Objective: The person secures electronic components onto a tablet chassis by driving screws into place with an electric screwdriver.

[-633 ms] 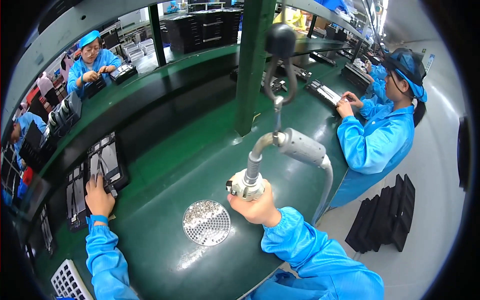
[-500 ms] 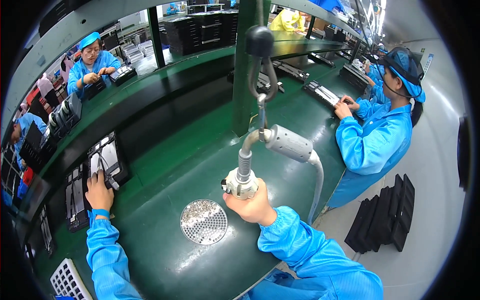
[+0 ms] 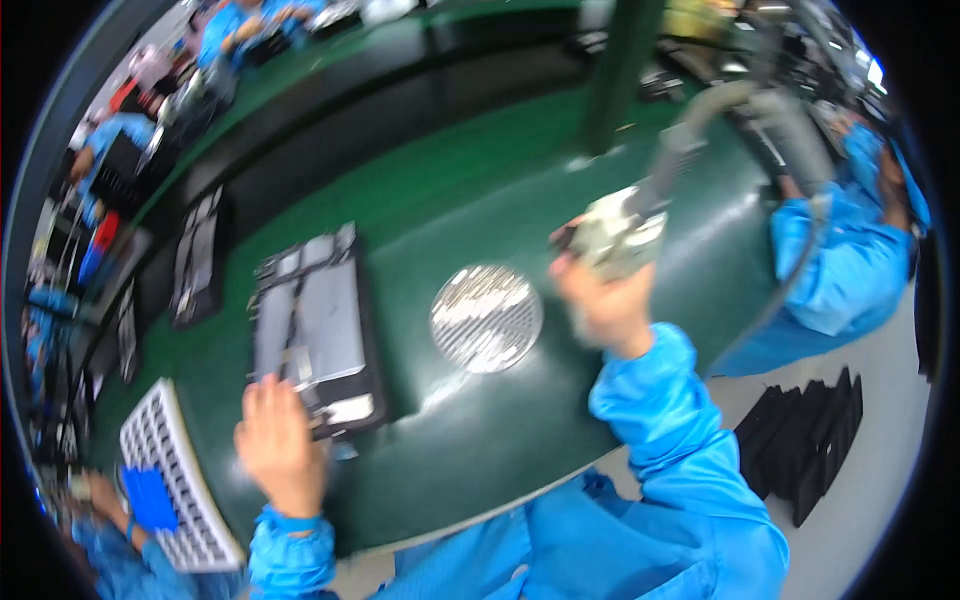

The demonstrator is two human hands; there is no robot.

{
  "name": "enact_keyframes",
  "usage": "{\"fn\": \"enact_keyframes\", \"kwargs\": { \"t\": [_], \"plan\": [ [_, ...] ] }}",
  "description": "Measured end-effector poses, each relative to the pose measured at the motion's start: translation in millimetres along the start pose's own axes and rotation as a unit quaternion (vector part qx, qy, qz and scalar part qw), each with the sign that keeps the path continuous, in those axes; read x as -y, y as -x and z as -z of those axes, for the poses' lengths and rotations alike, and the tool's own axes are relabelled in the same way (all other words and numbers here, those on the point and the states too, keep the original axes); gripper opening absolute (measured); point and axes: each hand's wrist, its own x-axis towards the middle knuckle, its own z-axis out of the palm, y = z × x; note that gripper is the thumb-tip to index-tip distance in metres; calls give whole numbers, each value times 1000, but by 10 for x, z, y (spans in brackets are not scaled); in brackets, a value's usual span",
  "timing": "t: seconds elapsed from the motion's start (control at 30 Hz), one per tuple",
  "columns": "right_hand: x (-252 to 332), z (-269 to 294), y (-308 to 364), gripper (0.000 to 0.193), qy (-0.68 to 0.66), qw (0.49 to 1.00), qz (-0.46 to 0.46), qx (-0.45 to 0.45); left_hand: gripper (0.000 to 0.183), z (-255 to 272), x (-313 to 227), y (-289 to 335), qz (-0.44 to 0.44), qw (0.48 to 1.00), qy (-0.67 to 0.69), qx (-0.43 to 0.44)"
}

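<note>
My left hand (image 3: 282, 445) rests on the near left edge of a flat black electronic assembly (image 3: 330, 330) with grey panels, its fingers stretched out over the rim and the thumb mostly hidden. My right hand (image 3: 605, 300) is wrapped around the pale body of a hanging power screwdriver (image 3: 625, 235), blurred by motion; its bit is out of sight. A grey cable curves down from the tool's upper end. Between my hands a round perforated metal plate (image 3: 487, 318) lies on the green table (image 3: 440, 455), with small shiny pieces, apparently screws, on it.
Another black assembly (image 3: 198, 258) lies farther left. A white grid tray (image 3: 175, 475) with a blue piece stands near left. Beyond the plate rises a green post (image 3: 620, 80). A co-worker in blue (image 3: 840, 250) sits at right, above stacked black trays (image 3: 800, 440) on the floor.
The view has swung and blurred. An assembly now lies nearer me under my left hand, closer to the round plate. My right hand still grips the screwdriver, now farther right of the plate.
</note>
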Motion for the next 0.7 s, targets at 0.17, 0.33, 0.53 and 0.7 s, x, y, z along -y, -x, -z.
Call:
{"fn": "enact_keyframes", "kwargs": {
  "t": [0.17,0.33,0.53,0.7],
  "plan": [
    [224,-59,-105,25,39,998,-42,12,72,307,-422,-31,26,965,186,181],
    [145,-106,-72,26,3,998,-53,23,50,249,-346,-132,-96,955,242,141],
    [189,-109,-18,26,19,998,-58,28,30,-20,-442,-114,-268,911,310,37],
    [180,-89,-26,26,18,998,-61,27,32,-78,-510,-183,-228,901,368,18]
  ]
}}
